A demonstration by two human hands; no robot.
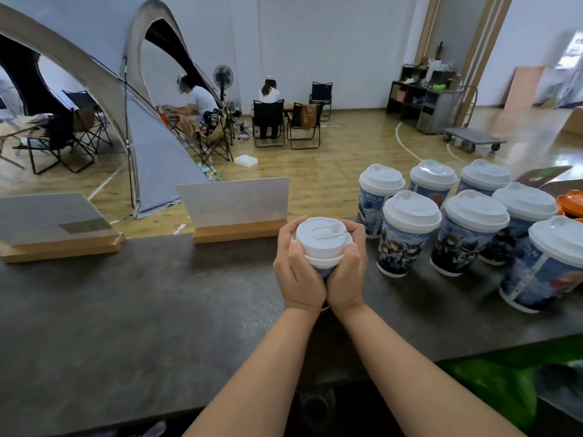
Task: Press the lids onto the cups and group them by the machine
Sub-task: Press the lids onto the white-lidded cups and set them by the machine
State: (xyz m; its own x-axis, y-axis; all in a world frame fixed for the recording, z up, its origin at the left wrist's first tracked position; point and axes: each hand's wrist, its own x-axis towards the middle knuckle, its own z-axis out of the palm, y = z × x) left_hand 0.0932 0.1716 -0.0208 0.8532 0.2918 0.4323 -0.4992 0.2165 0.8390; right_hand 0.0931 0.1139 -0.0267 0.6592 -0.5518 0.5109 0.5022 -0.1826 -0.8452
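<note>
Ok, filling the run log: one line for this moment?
step: pressing lid | left hand + right hand: gripping cup | lidded cups: grouped right

A dark grey stone-look countertop [126, 310] runs across the foreground. On its far edge stand two blank grey sign panels in pale wooden bases: one at the left [53, 228], one nearer the middle [233, 206]. Beyond lies a polished wooden gym floor [362, 152] with white court lines. A large grey dome tent [148, 137] fills the left. Black folding camp chairs [303, 124] surround two seated people [269, 96], beside a black pedestal fan [223, 77]. A flat grey wheeled trolley [473, 140] sits at the right, near dark shelving [419, 96]
</note>
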